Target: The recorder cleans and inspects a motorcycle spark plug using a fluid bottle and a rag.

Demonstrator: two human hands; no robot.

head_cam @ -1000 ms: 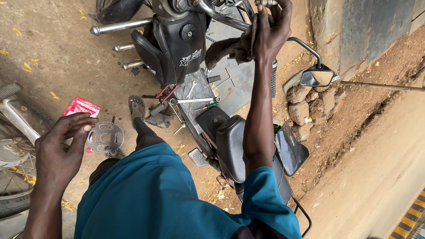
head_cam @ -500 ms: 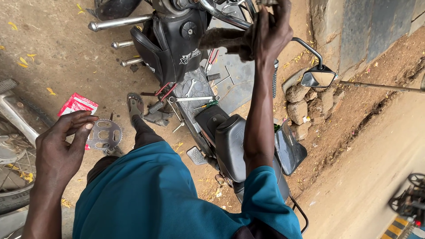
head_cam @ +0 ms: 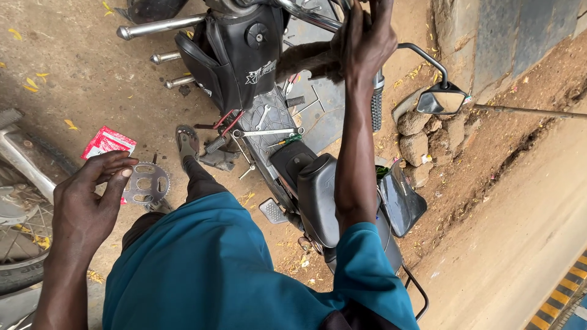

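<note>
Right hand [head_cam: 367, 43] is gripping the motorcycle's handlebar [head_cam: 318, 21]; left hand [head_cam: 88, 201] is hanging open, holding nothing. Bike's looking heavy and stiff, so the rubber grip [head_cam: 376, 107] seems the grippiest hold.

The motorcycle [head_cam: 263, 91] is black all over, its tank and seat [head_cam: 318, 195] a dull black, while the handlebar [head_cam: 306, 15] and exhaust pipes [head_cam: 159, 27] shine chrome silver. The footboard [head_cam: 272, 131] is grey with a fine raised checker pattern. A silver spanner [head_cam: 269, 131] lies on it. On the brown, sandy ground [head_cam: 79, 73], flecked with small yellow leaves [head_cam: 70, 124], sits a red and white packet [head_cam: 109, 142] beside a bare steel-grey sprocket [head_cam: 147, 183]. The person's shirt [head_cam: 208, 275] is plain teal. The mirror [head_cam: 441, 101] has a black shell. The stones [head_cam: 422, 140] are pale brown, and the kerb [head_cam: 559, 296] shows yellow and black stripes.
</note>
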